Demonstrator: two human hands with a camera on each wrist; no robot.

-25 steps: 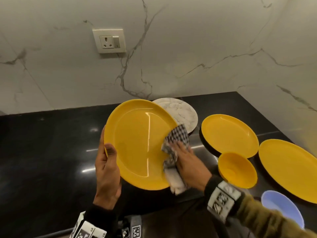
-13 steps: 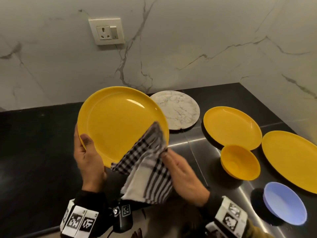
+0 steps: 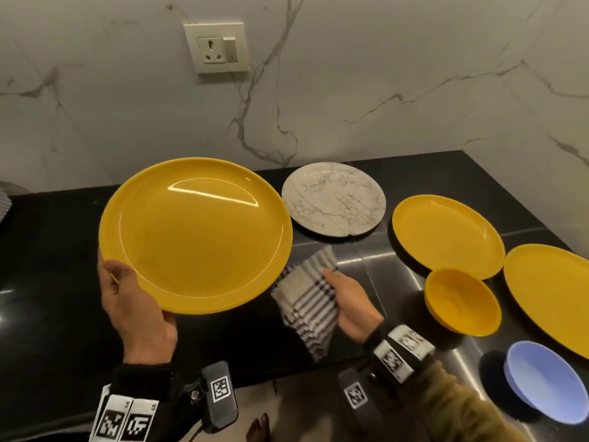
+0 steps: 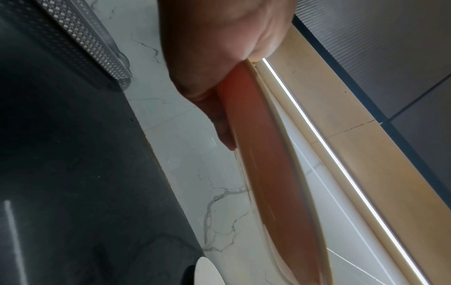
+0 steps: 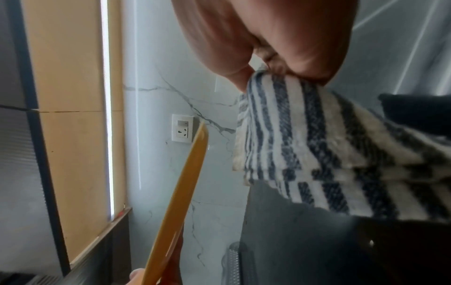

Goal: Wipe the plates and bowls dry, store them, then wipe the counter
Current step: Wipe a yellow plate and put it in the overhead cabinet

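My left hand [image 3: 127,291] grips the near-left rim of a large yellow plate [image 3: 197,234], thumb on top, holding it nearly level above the black counter [image 3: 47,282]. The left wrist view shows that plate [image 4: 268,173] edge-on with my fingers [image 4: 219,119] underneath. My right hand [image 3: 341,291] pinches a striped dish cloth [image 3: 306,301] just right of the plate, clear of it; the cloth [image 5: 317,154] hangs from my fingertips [image 5: 244,77]. On the counter lie a marbled plate [image 3: 334,199], two yellow plates [image 3: 446,234] [image 3: 551,295], a yellow bowl [image 3: 462,301] and a blue bowl [image 3: 541,387].
A marble wall with a socket [image 3: 216,47] runs behind the counter and turns forward at the right. A perforated metal rack [image 4: 80,38] stands at the counter's far left. Bare counter lies under and left of the held plate.
The left hand has tipped the plate from upright to nearly flat and carried it left. The right hand has drawn the cloth off the plate, down and to the right.
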